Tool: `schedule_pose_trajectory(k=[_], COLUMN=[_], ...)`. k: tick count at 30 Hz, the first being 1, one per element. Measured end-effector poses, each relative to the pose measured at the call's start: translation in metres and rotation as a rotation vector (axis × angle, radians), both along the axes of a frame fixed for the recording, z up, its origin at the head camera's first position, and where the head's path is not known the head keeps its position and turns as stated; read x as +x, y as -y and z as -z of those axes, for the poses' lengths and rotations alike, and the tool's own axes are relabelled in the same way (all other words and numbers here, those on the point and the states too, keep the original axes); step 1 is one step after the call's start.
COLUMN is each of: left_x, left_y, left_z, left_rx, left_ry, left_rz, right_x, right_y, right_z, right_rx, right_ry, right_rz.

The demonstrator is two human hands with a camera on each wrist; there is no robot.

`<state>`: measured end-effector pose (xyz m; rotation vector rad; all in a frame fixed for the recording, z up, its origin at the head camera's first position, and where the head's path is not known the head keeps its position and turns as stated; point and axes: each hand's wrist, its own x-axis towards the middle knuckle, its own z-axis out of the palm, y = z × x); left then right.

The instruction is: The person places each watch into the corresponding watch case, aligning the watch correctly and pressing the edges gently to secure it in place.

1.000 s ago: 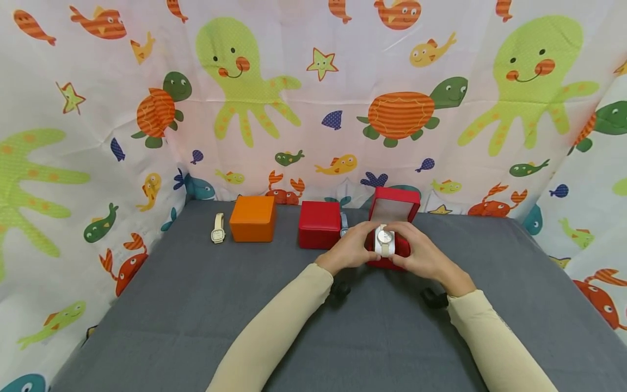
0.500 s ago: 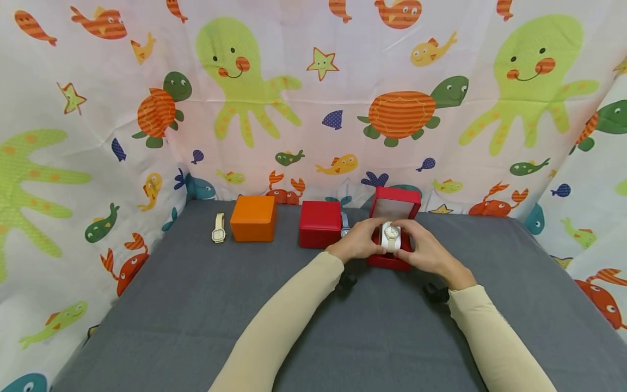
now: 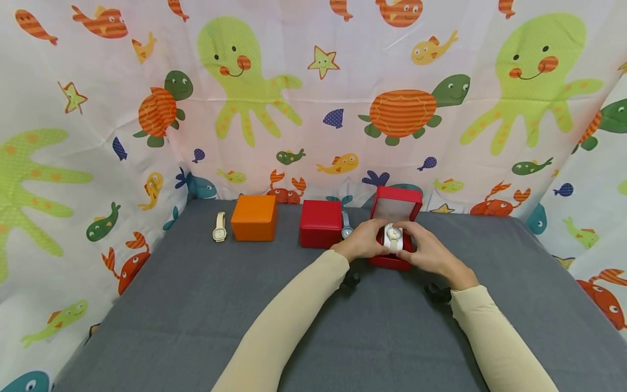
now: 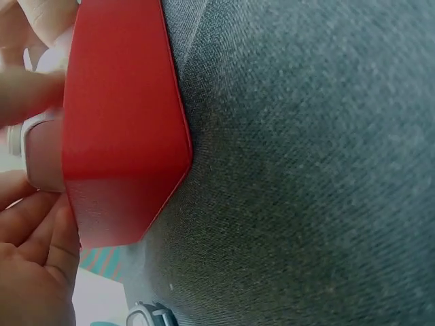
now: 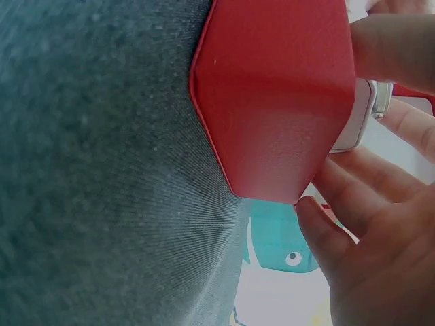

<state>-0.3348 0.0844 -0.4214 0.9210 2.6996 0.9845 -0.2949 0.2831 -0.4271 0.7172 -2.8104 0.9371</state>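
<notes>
A wristwatch (image 3: 393, 233) with a pale strap is wrapped round a white cushion (image 3: 399, 243). It sits in the mouth of an open red watch box (image 3: 390, 263), whose lid (image 3: 398, 200) stands raised behind. My left hand (image 3: 366, 239) pinches the cushion's left side, thumb in front and fingers behind. On the other side my right hand (image 3: 431, 251) pinches it the same way. Both wrist views show the cushion's end (image 4: 45, 159) projecting above the box wall, with fingers beside it. The cushion's lower part is hidden inside the box.
Left of my hands stands a closed red box (image 3: 320, 224), with a silvery watch (image 3: 346, 224) lying beside it. Farther left are an orange box (image 3: 254, 219) and a gold-coloured watch (image 3: 219, 227). A sea-animal printed curtain (image 3: 294, 120) rises behind the grey cloth (image 3: 196, 305).
Both hands have shifted the cushion and its watch a little to the right and settled it between the box's sides. The box and the other items have stayed put.
</notes>
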Motion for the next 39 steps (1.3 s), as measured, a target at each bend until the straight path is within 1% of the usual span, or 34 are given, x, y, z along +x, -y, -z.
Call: schedule_pose_trajectory(k=[3, 8, 11, 15, 19, 22, 27, 31, 33, 35, 39], left_x=[0.001, 0.003, 0.004, 0.006, 0.011, 0.017, 0.029, 0.035, 0.036, 0.036, 0.035], left_y=[0.001, 0.001, -0.001, -0.001, 0.002, 0.005, 0.009, 0.013, 0.015, 0.016, 0.017], left_z=[0.001, 0.001, -0.001, -0.003, -0.001, 0.001, 0.003, 0.005, 0.006, 0.008, 0.01], left_rx=[0.0, -0.048, -0.077, -0.11, -0.072, -0.015, 0.061, 0.093, 0.106, 0.119, 0.146], left_ry=[-0.012, -0.025, -0.055, -0.113, -0.119, -0.085, 0.017, 0.09, 0.12, 0.14, 0.185], left_rz=[0.008, -0.024, -0.023, -0.015, -0.043, -0.104, -0.232, -0.279, -0.289, -0.298, -0.332], right_x=[0.001, 0.002, 0.002, 0.001, 0.002, 0.003, 0.001, -0.003, -0.006, -0.012, -0.027], right_y=[0.001, 0.003, 0.003, 0.003, 0.003, -0.001, -0.01, -0.013, -0.014, -0.015, -0.017], right_z=[-0.001, -0.002, -0.001, -0.002, -0.005, -0.01, -0.025, -0.037, -0.042, -0.047, -0.056], right_rx=[0.006, 0.023, 0.033, 0.044, 0.046, 0.021, -0.061, -0.108, -0.124, -0.124, -0.085], right_ry=[0.01, 0.049, 0.061, 0.056, 0.033, 0.004, -0.045, -0.074, -0.076, -0.066, -0.065], right_rz=[0.001, -0.007, -0.003, 0.0, 0.013, 0.072, 0.24, 0.326, 0.34, 0.334, 0.275])
